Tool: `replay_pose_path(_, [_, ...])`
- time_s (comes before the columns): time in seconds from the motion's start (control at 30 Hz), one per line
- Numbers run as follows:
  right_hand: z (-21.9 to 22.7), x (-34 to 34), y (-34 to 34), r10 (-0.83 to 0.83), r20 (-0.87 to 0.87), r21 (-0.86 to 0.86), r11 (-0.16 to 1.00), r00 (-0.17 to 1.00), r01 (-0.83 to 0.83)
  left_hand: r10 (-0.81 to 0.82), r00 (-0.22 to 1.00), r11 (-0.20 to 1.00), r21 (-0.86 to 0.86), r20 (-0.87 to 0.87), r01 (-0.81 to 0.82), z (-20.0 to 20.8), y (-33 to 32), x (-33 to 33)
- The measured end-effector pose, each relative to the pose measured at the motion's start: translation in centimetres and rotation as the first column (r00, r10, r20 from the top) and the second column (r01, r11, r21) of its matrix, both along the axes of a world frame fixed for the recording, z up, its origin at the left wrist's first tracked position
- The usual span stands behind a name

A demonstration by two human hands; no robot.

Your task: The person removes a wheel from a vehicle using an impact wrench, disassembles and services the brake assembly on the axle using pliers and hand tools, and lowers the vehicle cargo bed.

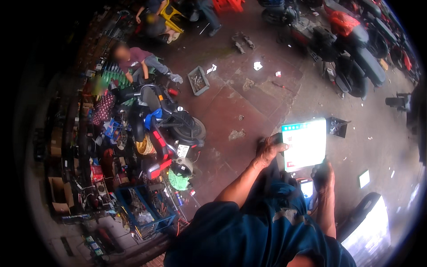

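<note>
In front of my body I hold up a flat white box (307, 149), overexposed, with a blue-green band along its top and a red patch at its lower left corner. My left hand (269, 150) grips its left edge, the thumb lying across the front. At the lower right corner my right hand (324, 175) is closed on the box, its fingers dark and partly hidden. What the box contains does not show. Just below, between my forearms, a smaller white-and-blue packet (307, 189) is visible close to my dark blue shirt.
A motorcycle (162, 127) stands to the left, a person (138, 60) crouching beside it. Nearby are a grey parts tray (198, 80) and a blue tool crate (167, 219). Parked motorcycles (351, 58) line the far right. A black open box (338, 127) sits beyond my hands.
</note>
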State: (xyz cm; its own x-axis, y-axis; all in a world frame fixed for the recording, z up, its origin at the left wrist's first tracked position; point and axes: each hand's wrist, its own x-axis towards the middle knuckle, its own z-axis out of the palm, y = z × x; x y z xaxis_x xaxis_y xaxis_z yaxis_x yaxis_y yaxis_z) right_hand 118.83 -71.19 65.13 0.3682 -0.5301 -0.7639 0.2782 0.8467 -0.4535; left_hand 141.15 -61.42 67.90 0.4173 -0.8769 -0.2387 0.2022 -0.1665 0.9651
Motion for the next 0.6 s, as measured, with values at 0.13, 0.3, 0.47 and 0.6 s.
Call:
replay_pose_path(0.13, [-2.0,5.2,-0.3,0.019,0.168,0.111,0.993,0.986,-0.038,0.177,0.969,0.982,-0.037,-0.171,-0.186,-2.4,3.3,3.6])
replay_pose_path(0.3, [-1.6,15.6,-0.9,0.21,0.276,0.179,0.948,0.938,-0.265,0.537,0.699,0.836,0.183,-0.473,-0.518,-2.4,6.4,8.2])
replay_pose_path(0.47, [2.3,22.1,-0.2,0.575,-0.109,-0.209,0.785,0.811,-0.584,0.705,0.201,0.581,0.393,-0.68,-0.713,-5.0,11.3,14.7])
replay_pose_path(0.6, [2.9,22.8,-0.8,0.493,-0.181,-0.45,0.728,0.851,-0.517,0.76,0.286,0.564,0.373,-0.584,-0.737,-7.4,15.1,19.0])
